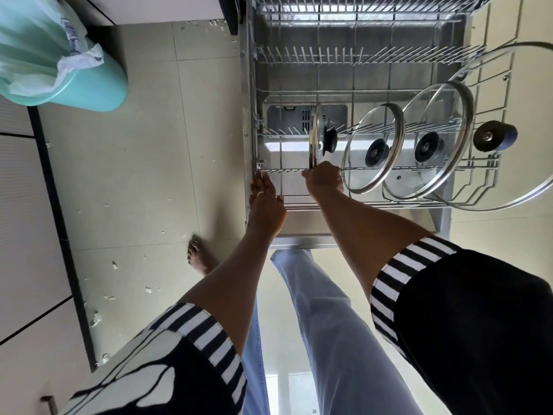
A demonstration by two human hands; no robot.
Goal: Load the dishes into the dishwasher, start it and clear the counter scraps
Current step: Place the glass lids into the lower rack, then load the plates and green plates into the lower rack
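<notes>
Lid (313,136), glass with a steel rim, stands on edge in the lower rack (296,195) at its near left, my right hand (324,179) pinching its lowest rim, my left hand (266,202) resting straight-fingered on the rack corner; judged light, stiff, breakable, slick if wet, best held by rim or knob (330,141).

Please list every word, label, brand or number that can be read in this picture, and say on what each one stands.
Blue print on the bin liner: too blurred to read.
Nothing else in view carries readable text.
</notes>
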